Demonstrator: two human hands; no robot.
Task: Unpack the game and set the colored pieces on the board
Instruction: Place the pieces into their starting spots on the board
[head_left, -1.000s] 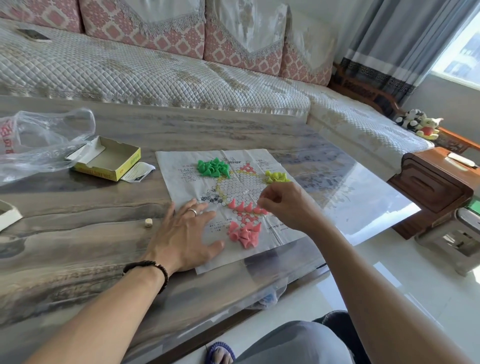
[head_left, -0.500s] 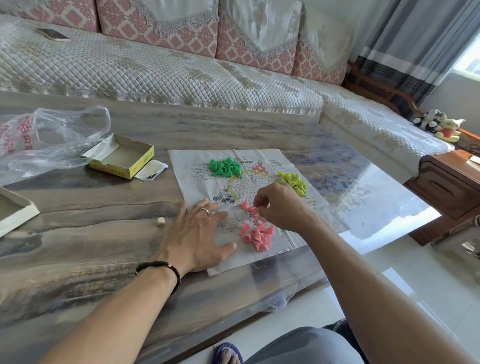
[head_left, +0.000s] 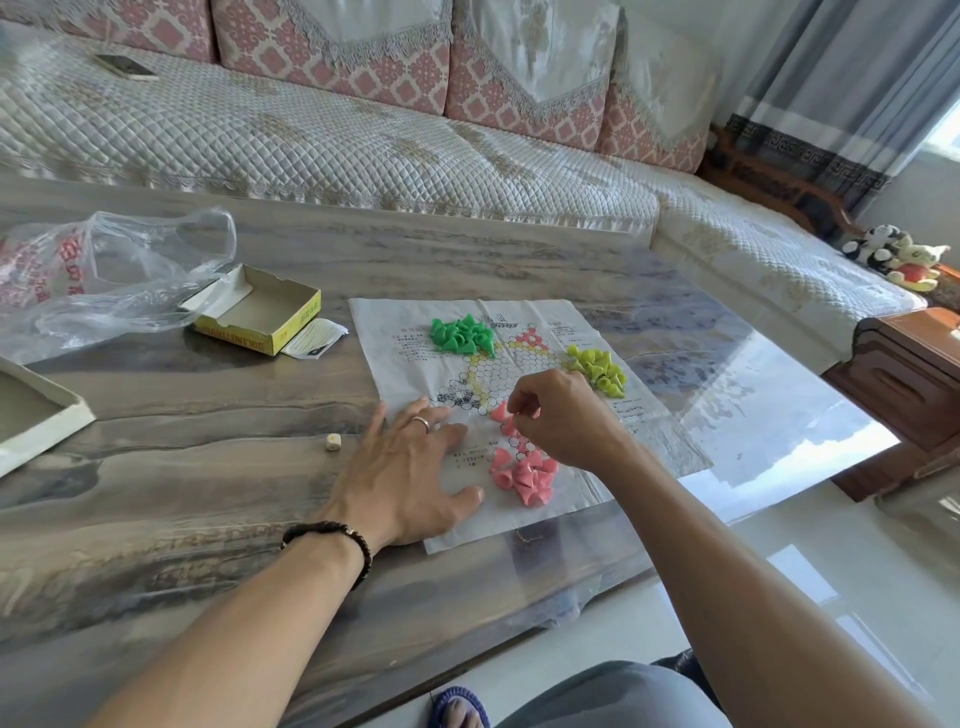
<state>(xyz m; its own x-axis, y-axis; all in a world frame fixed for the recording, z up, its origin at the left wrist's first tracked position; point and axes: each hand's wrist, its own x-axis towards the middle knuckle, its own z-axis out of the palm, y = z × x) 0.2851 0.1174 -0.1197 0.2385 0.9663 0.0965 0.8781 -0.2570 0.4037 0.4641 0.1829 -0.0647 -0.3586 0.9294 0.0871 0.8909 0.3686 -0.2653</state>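
A paper game board (head_left: 644, 415) lies flat on the table. Green pieces (head_left: 462, 335) are heaped at its far left, yellow pieces (head_left: 597, 369) at its right, and pink pieces (head_left: 522, 475) in a pile near its front edge. A few pink pieces (head_left: 500, 413) stand on the board's near triangle. My right hand (head_left: 561, 415) hovers over them, its fingertips pinching a pink piece. My left hand (head_left: 410, 473) presses flat on the board's left edge, fingers spread.
An open yellow game box (head_left: 260, 319) with a slip of paper sits left of the board, beside a clear plastic bag (head_left: 104, 280). A small die (head_left: 332, 441) lies near my left hand. A white lid (head_left: 36, 415) is at the far left. A sofa runs behind the table.
My right hand has shifted left along the row of pink pieces on the board. My left hand stays pressed on the paper. The camera has tilted slightly.
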